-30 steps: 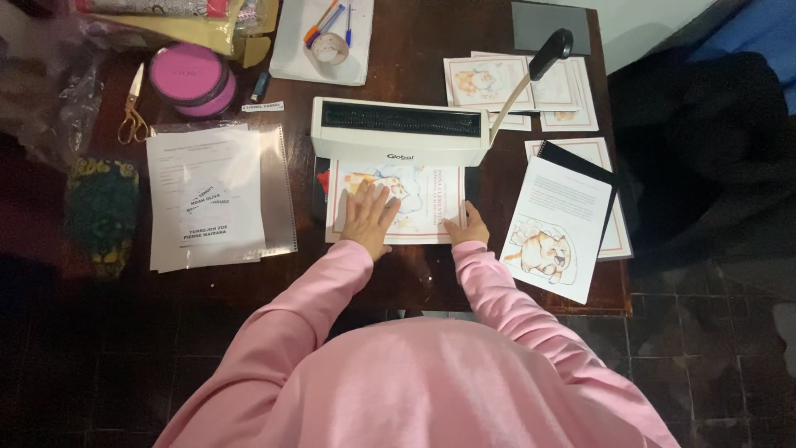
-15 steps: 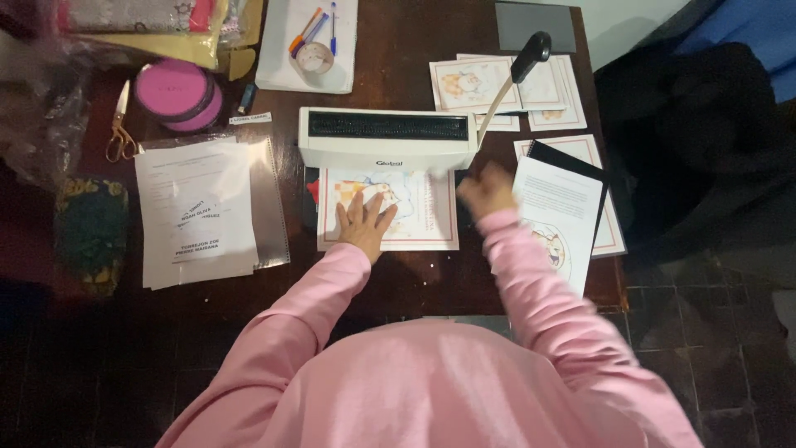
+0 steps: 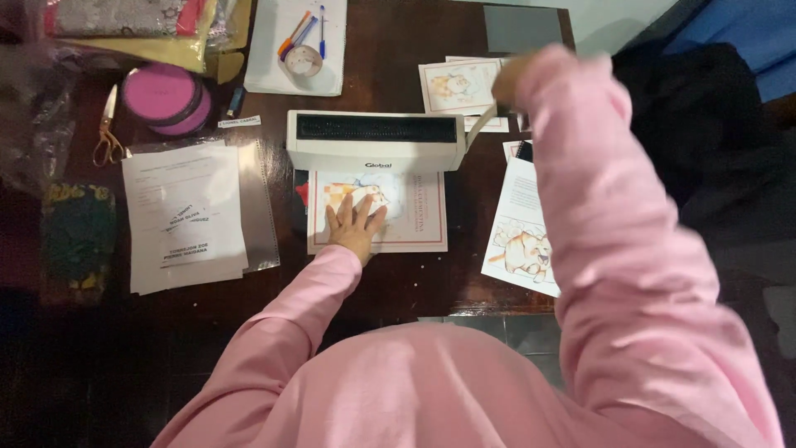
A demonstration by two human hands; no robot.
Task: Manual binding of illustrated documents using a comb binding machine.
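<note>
A white comb-binding machine [image 3: 373,141] stands mid-table on the dark wooden table [image 3: 390,290]. An illustrated sheet [image 3: 414,224] lies with its far edge under the machine's front. My left hand [image 3: 355,228] rests flat on that sheet, fingers spread, pressing it down. My right hand [image 3: 512,79], blurred, is raised at the top end of the machine's lever [image 3: 481,129] and closed around the handle, which it hides. My pink sleeve covers much of the right side.
A paper stack on a clear cover [image 3: 186,216] lies left, with scissors [image 3: 106,129] and a pink round box [image 3: 162,98] behind it. Pens and a tape roll sit on a white sheet [image 3: 303,33]. Illustrated pages [image 3: 522,241] lie right, cards [image 3: 456,83] behind the machine.
My right hand left the sheet, rose up and to the right, and now grips the lever handle. My left hand stayed flat on the sheet.
</note>
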